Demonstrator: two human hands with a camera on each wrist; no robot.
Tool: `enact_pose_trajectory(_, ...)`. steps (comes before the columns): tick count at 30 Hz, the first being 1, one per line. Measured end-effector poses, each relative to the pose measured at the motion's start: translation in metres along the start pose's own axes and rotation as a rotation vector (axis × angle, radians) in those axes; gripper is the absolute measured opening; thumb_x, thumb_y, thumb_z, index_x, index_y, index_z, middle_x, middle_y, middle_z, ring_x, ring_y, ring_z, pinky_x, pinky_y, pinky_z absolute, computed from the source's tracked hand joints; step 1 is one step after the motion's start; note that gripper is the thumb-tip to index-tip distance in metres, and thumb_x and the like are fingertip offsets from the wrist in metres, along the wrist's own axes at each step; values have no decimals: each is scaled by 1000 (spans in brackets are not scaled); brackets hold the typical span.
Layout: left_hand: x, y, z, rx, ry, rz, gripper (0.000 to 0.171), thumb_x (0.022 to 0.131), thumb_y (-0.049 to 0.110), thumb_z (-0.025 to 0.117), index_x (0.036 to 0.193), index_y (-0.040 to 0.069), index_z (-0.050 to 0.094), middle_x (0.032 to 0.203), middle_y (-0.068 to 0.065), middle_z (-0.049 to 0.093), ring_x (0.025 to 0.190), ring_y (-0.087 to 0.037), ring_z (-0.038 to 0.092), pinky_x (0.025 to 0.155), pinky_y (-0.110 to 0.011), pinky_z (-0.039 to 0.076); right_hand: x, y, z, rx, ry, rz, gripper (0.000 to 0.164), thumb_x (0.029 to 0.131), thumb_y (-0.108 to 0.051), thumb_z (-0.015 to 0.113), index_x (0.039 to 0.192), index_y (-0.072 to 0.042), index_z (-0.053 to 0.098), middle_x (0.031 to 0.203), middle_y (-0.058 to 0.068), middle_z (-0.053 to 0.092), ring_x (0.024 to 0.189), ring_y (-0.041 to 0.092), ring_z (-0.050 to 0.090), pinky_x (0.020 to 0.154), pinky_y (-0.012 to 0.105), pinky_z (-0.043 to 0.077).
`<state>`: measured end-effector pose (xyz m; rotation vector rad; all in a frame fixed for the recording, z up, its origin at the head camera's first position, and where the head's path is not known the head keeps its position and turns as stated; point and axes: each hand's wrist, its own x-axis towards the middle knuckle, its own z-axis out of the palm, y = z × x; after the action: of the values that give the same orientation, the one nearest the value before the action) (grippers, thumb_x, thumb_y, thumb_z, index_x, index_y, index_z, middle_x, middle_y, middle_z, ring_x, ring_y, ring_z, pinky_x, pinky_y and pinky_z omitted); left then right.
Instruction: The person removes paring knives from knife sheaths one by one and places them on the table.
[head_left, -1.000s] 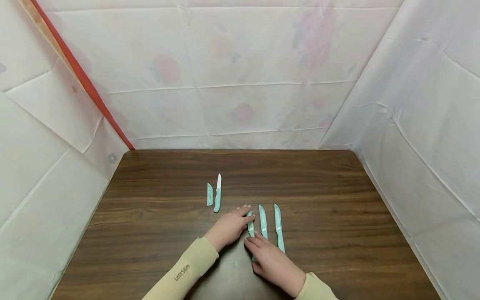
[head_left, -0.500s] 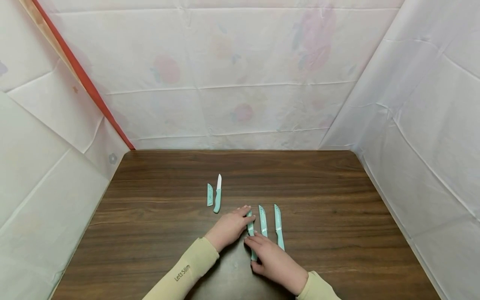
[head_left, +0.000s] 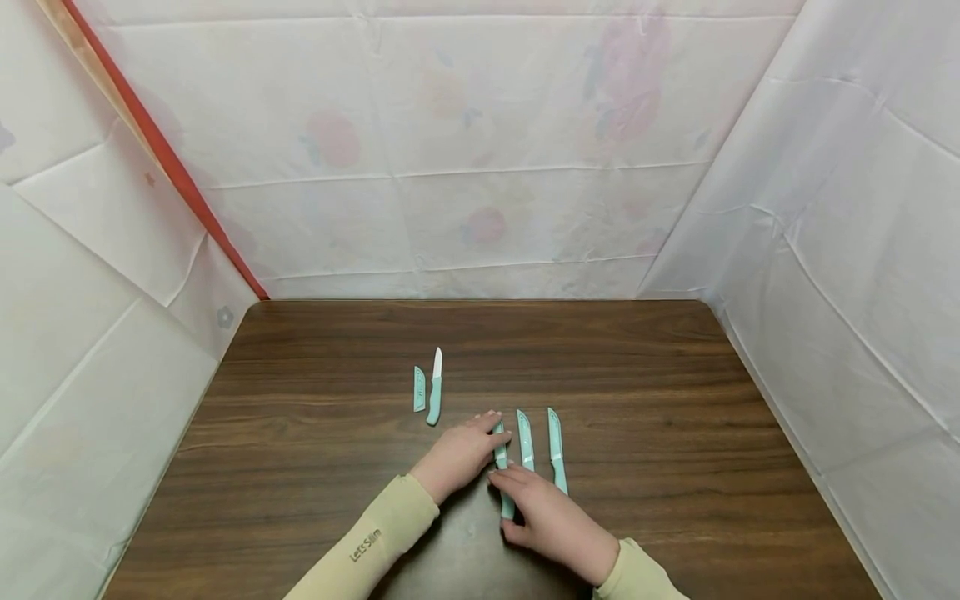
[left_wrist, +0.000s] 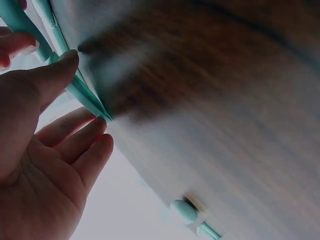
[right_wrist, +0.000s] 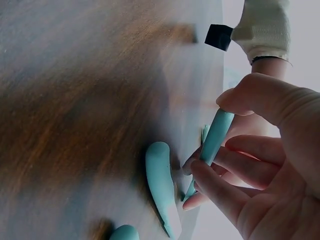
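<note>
My left hand [head_left: 461, 450] pinches the light-green sheath [head_left: 501, 454] of a small knife between thumb and fingers. The knife's matching handle [right_wrist: 217, 132] is held by my right hand [head_left: 551, 521], thumb at its butt end and fingers along its side. The blade is hidden. Just right of it lie a sheathed knife [head_left: 526, 437] and another sheathed knife [head_left: 556, 433], side by side, with the right hand covering part of their handles in the head view. In the right wrist view a lying knife's handle [right_wrist: 160, 177] shows beside the held one.
Farther back and to the left, an unsheathed knife [head_left: 435, 400] with a white blade lies beside its separate sheath [head_left: 419, 389]. All rest on a dark wood-grain table [head_left: 315, 400]. White patterned sheeting [head_left: 480, 150] stands along the back and both sides.
My right hand has shifted very slightly, and more of the held knife's handle shows beneath it. The left hand stays in place, as do the other knives.
</note>
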<state>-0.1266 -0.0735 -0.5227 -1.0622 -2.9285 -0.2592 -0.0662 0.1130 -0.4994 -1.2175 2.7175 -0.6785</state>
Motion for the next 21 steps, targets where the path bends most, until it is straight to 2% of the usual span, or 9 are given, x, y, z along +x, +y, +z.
enact_pose_trajectory(6,0,0,1,36,10,8,33,94,16,61,127,18,64,139,-13,49,128,-26,47,100,-39,44,1,-1,-4,22,3,-6,51,79,-12,70,127,2,57,126,8,58,122,32,51,99,39,44)
enact_pose_trajectory(12,-1,-2,0,22,17,3,29,96,18,59,124,18,66,138,-12,50,129,-26,45,102,-39,41,2,-2,-7,49,-1,0,49,80,-9,68,127,0,57,128,6,57,125,28,49,99,36,44)
enact_pose_trajectory(18,-2,-4,-4,28,5,-7,28,97,21,57,124,19,66,137,-11,52,129,-25,45,104,-39,39,4,-3,-10,65,-2,-6,48,81,-8,67,127,2,57,129,11,57,126,28,48,99,37,44)
enact_pose_trajectory(21,-2,-5,-6,29,23,-4,28,97,21,57,123,19,67,136,-11,53,129,-25,45,106,-39,37,3,-4,-11,60,-8,7,49,81,-8,66,128,2,57,131,12,56,127,27,47,100,37,43)
